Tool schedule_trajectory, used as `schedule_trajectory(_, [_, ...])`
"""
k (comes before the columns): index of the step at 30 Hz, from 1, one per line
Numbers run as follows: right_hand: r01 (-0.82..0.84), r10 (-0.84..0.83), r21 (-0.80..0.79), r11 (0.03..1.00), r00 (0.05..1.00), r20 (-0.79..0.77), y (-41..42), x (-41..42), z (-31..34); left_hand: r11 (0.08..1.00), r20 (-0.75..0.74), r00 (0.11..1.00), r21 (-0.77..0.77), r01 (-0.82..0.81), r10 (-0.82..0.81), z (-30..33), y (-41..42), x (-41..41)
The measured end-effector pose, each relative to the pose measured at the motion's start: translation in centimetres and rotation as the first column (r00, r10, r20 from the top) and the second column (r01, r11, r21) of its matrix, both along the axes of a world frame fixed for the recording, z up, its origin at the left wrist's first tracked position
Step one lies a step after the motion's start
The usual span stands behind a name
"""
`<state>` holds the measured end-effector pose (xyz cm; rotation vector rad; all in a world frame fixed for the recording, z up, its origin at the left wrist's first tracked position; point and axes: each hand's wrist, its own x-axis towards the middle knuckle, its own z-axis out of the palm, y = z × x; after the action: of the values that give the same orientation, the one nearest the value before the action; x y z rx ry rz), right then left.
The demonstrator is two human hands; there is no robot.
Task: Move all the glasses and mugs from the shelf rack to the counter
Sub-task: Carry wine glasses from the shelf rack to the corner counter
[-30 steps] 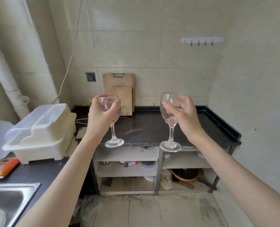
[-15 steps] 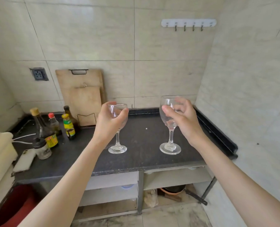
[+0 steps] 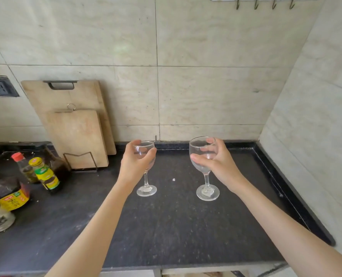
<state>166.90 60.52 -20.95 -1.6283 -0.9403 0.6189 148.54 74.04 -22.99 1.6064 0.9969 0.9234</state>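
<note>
My left hand (image 3: pixel 135 166) grips the bowl of a clear wine glass (image 3: pixel 146 185), whose foot is at or just above the dark counter (image 3: pixel 166 226). A second, slightly larger wine glass (image 3: pixel 206 188) is held by my right hand (image 3: pixel 218 166), fingers wrapped round its bowl, its foot also low over the counter. Both glasses are upright, side by side near the middle of the counter. Whether the feet touch the surface is unclear. The shelf rack is out of view.
Two wooden cutting boards (image 3: pixel 76 132) lean on the tiled back wall at left. Sauce bottles (image 3: pixel 44 174) and jars crowd the counter's left end. A raised black rim (image 3: pixel 282 186) borders the counter's right side by the wall. Hooks (image 3: pixel 264 3) hang above.
I have come closer to the counter, which now fills the view. Both hands have carried the glasses forward and down, from in front of the counter to low over its middle.
</note>
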Motion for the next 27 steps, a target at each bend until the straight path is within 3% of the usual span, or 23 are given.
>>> schedule_trajectory(7, [0.003,-0.006,-0.082,0.997,0.999,-0.04,8.9,5.9,-4.6,0.996,-0.078,0.996,-0.082,0.029,-0.036,-4.8,8.5,6.1])
schedule_trajectory(12, [0.022,-0.014,-0.194,0.981,0.999,0.043,16.3,9.6,-9.1,0.983,-0.135,0.991,-0.181,-0.01,-0.015,-9.6,15.5,10.5])
schedule_trajectory(27, [0.073,-0.058,-0.263,0.962,0.996,0.063,29.5,15.8,-18.9,0.991,-0.266,0.96,-0.12,0.054,-0.085,-19.4,26.2,18.7])
